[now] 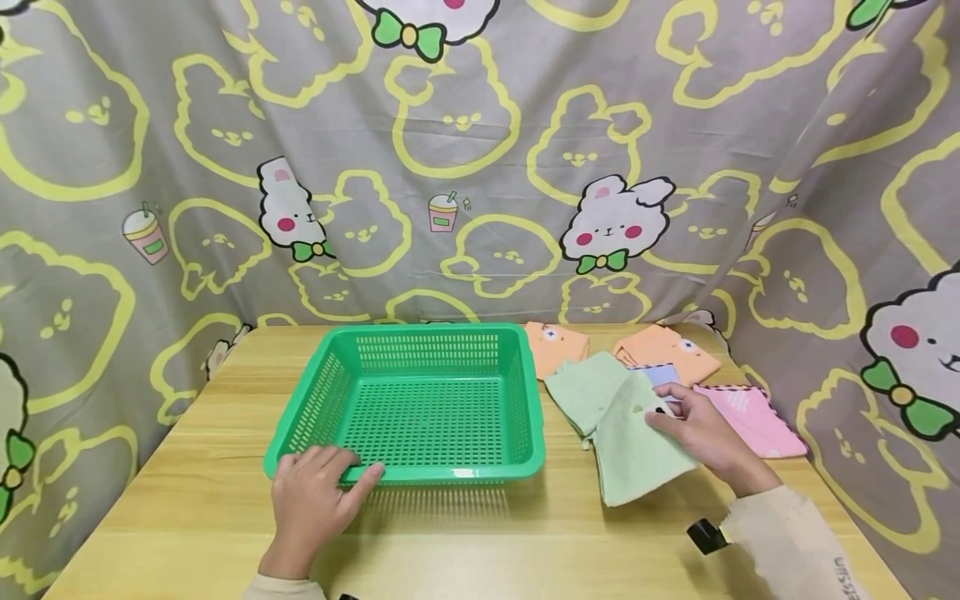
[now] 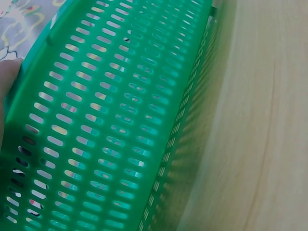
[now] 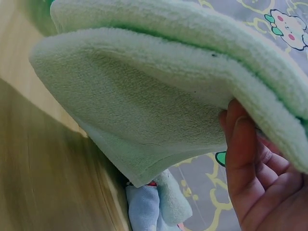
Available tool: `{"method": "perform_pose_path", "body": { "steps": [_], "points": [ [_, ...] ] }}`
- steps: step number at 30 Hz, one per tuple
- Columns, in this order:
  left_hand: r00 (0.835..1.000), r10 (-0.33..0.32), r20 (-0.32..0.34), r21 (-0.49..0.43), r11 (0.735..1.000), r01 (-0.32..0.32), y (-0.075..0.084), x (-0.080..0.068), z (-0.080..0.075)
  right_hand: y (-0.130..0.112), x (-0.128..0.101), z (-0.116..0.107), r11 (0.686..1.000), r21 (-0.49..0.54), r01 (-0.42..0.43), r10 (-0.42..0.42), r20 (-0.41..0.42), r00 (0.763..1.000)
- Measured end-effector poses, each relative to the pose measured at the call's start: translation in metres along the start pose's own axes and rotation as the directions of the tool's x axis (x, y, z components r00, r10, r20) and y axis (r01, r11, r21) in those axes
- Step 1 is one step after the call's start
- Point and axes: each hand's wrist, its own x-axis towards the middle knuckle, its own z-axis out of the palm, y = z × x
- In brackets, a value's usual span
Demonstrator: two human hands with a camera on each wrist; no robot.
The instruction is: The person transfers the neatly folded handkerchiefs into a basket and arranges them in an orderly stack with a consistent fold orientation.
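Left hand: bent over the basket's near rim by its left corner, thumb along the edge; I'd press only enough to steady it, not tip it
Right hand: nearly closed, thumb and fingers pinching the green towel by its right side; I'd judge a firm pinch better than a squeeze, which could crease the folds
Green towel: right of the basket and apart from it, near edge raised above the table; the layers gape in the right wrist view, so I'd catch them all together
Basket: bare inside, upright; its wide mouth leaves me room
Green piece behind: up against the held towel; I can't tell whether it is separate, so I'd lift slowly and watch for dragging
Pink towel: just beyond the right hand; I'd give it clearance
Blue cloth: partly covered by green
Orange towels: two, at the back, well placed to stay undisturbed
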Motion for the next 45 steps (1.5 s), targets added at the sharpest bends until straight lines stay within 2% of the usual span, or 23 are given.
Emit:
{"method": "perform_pose_path", "body": {
  "steps": [11, 23, 45],
  "points": [
    [1.0, -0.018, -0.005, -0.002, 1.0, 0.018, -0.001, 0.0, 0.001, -0.008, 0.0, -0.002, 1.0, 0.012, 0.006, -0.006, 0.0, 1.0],
    [1.0, -0.003, -0.017, -0.003, 1.0, 0.003, 0.0, -0.002, 0.002, -0.014, 0.003, -0.002, 1.0, 0.022, -0.013, 0.013, -0.006, 1.0],
    [1.0, -0.014, -0.019, -0.007, 1.0, 0.013, 0.0, -0.004, 0.002, -0.023, 0.01, 0.0, 0.999, -0.001, 0.051, -0.051, -0.018, 0.999]
  ]
}}
